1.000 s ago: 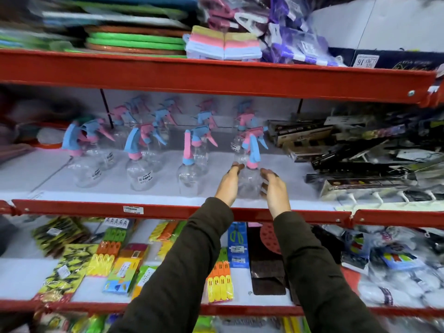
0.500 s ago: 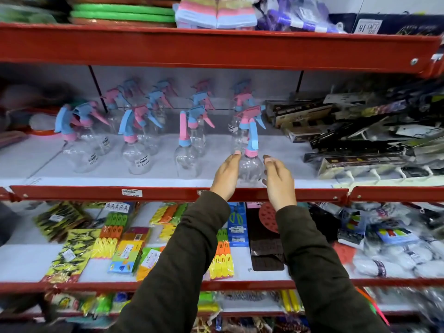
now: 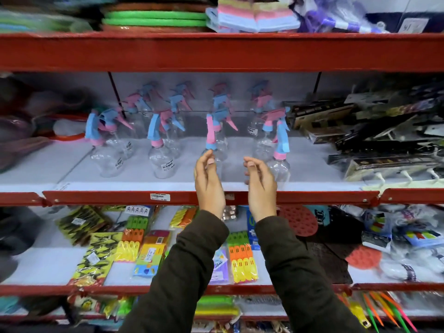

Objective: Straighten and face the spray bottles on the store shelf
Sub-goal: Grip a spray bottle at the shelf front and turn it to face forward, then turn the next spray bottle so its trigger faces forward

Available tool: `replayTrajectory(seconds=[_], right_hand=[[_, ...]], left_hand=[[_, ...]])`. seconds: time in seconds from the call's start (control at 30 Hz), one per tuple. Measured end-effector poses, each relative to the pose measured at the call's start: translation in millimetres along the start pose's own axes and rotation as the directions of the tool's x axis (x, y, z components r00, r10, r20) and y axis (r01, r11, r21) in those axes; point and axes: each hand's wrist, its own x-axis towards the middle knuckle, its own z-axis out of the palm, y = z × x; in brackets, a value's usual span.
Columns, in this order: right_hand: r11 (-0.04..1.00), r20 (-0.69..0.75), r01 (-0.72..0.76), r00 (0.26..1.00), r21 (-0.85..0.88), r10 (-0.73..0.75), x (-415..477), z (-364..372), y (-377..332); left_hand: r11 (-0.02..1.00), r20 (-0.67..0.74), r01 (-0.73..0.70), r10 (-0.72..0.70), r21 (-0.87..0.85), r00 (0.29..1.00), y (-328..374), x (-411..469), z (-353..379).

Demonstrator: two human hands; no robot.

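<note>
Several clear spray bottles with pink and blue trigger heads stand in rows on the white middle shelf point(image 3: 72, 179). The front row holds one at the far left point(image 3: 108, 162), a second point(image 3: 162, 164), a third with a pink trigger point(image 3: 211, 131) and a right one with a blue trigger point(image 3: 281, 164). My left hand point(image 3: 209, 181) is raised in front of the third bottle's body, fingertips at its blue collar, fingers apart. My right hand point(image 3: 260, 186) hovers just left of the right bottle and covers part of it, fingers loosely curled, holding nothing.
The red shelf lip point(image 3: 312, 197) runs under my wrists. Black boxed goods point(image 3: 374, 140) are piled to the right of the bottles, and red and dark items point(image 3: 36, 131) lie to the left. Sponges point(image 3: 252, 16) sit on the shelf above, packaged clips point(image 3: 242, 260) below.
Both hands have let go of the right front bottle and shifted left. They now sit between the third and right bottles, the left one at the third bottle. The view tilted slightly.
</note>
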Motion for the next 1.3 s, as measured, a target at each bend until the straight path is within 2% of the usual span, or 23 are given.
replayTrajectory(seconds=[0.1, 0.2, 0.37, 0.53, 1.0, 1.13, 1.3], right_hand=[[0.995, 0.057, -0.101, 0.993, -0.018, 0.102, 14, 30, -5], [0.982, 0.089, -0.186, 0.978, -0.039, 0.188, 26, 52, -9], [0.974, 0.085, -0.227, 0.97, -0.017, 0.228, 30, 68, -7], [0.97, 0.077, -0.242, 0.967, -0.022, 0.243, 25, 62, -3], [0.984, 0.083, -0.17, 0.981, -0.056, 0.174, 0, 45, -4], [0.998, -0.023, -0.026, 0.999, -0.059, 0.025, -13, 46, -16], [0.993, -0.155, 0.115, 0.981, -0.013, -0.116, -35, 62, -39]], left_hand=[[0.996, -0.006, 0.034, -0.034, 0.087, 0.999, 3, 33, -22], [0.984, 0.093, 0.086, -0.101, 0.155, 0.991, 4, 58, -30], [0.965, 0.251, 0.205, -0.241, 0.163, 0.937, 4, 70, -34], [0.955, 0.286, 0.252, -0.287, 0.155, 0.914, 3, 67, -43], [0.952, 0.294, 0.195, -0.262, 0.236, 0.919, 14, 43, -49], [0.965, 0.24, 0.111, -0.17, 0.239, 0.956, 14, 35, -59], [0.996, 0.136, 0.033, -0.045, 0.086, 0.99, 24, 38, -87]])
